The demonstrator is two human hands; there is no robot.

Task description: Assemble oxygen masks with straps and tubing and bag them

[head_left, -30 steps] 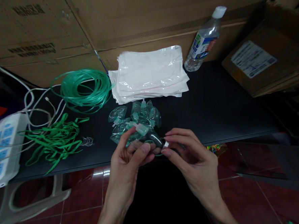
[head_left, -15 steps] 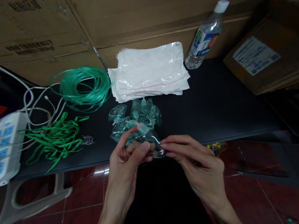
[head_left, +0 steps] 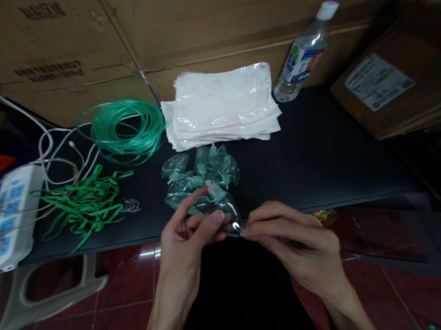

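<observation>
My left hand [head_left: 194,226] grips a clear, green-tinted oxygen mask [head_left: 223,204], thumb on the near side and fingers behind it. The mask's pale connector points up and away from me. At its right lower edge shines a small metal nose clip [head_left: 236,226]. My right hand [head_left: 288,235] has thumb and fingers pinched on the clip's end against the mask edge; the fingertips partly cover it. Just beyond my left hand lies a cluster of similar masks [head_left: 209,168]. More thin metal clips [head_left: 132,205] rest further left on the black table [head_left: 298,165].
Green elastic straps [head_left: 84,203] lie tangled at left, below a coil of green tubing [head_left: 129,131]. A power strip [head_left: 12,212] with white cables sits at the far left. Behind are stacked white packets [head_left: 224,100], a plastic bottle [head_left: 300,60] and cardboard boxes [head_left: 380,85].
My right hand has shifted slightly right and down along the mask edge, and the metal clip there shows more brightly. The mask has tilted a little in my left hand.
</observation>
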